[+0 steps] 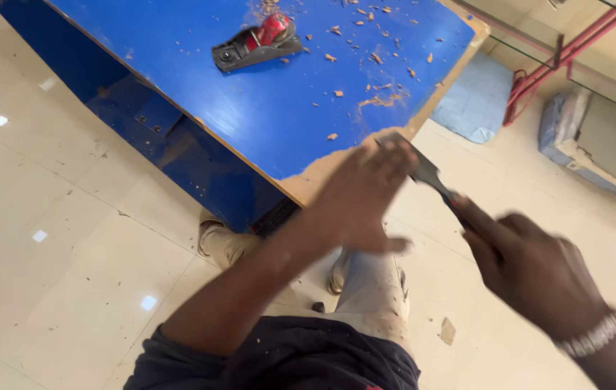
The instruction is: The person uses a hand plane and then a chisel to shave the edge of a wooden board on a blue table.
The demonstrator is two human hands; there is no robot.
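My right hand [531, 271] grips the handle of a chisel [423, 170], whose flat metal blade points up and left toward the worn corner of a blue-topped workbench [250, 108]. My left hand [365, 195] is flat with its fingers stretched out, laid over or just in front of the blade's tip near that corner. Whether it touches the blade I cannot tell, as both hands are blurred. A small hand plane [257, 43], black with a red part, lies on the bench top at the far side.
Wood chips [373, 58] are scattered over the bench top. The floor is pale tile [55, 238]. A red metal frame [560, 54] and a wrapped grey block [596, 141] stand at the right. My legs and shoes [221, 242] are below the bench edge.
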